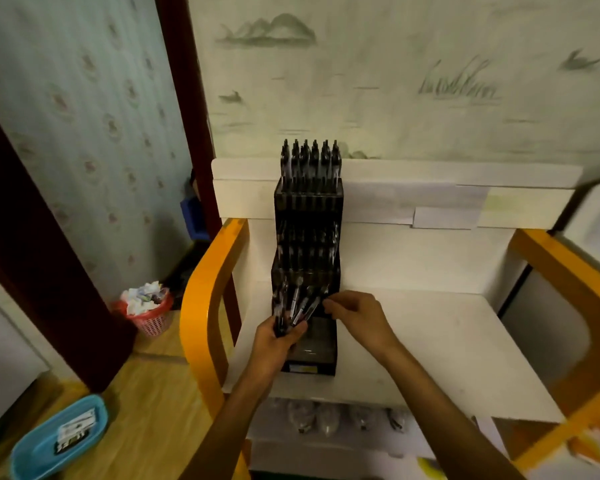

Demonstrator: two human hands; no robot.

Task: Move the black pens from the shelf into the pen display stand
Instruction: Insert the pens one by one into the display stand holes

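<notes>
Two hands work over a tiered black stand (308, 237) that sits on a white shelf (430, 341) framed by yellow rails (205, 306). Left hand (280, 337) is closed around a fanned bundle of black pens (297, 306), gripped at their lower ends so the upper ends splay toward the stand's lowest tier; holding them this way probably keeps each pen separate and easy to pick off. Right hand (355, 315) reaches in from the right, thumb and forefinger pinched at the rightmost pen of the fan; whether it has actually gripped that pen cannot be told through the blur. Both forearms come up from the bottom edge and converge just in front of the stand, wrists nearly level, the right arm stretched further. Top tier is already filled with a row of upright pens (310, 157) against the wall; the middle tiers are dark, and what they hold is unclear. Front tray looks empty. Judged from this, the task is partly done, with the handheld pens next to be slotted in singly. A red basket (149, 315) stands on the floor at left.
</notes>
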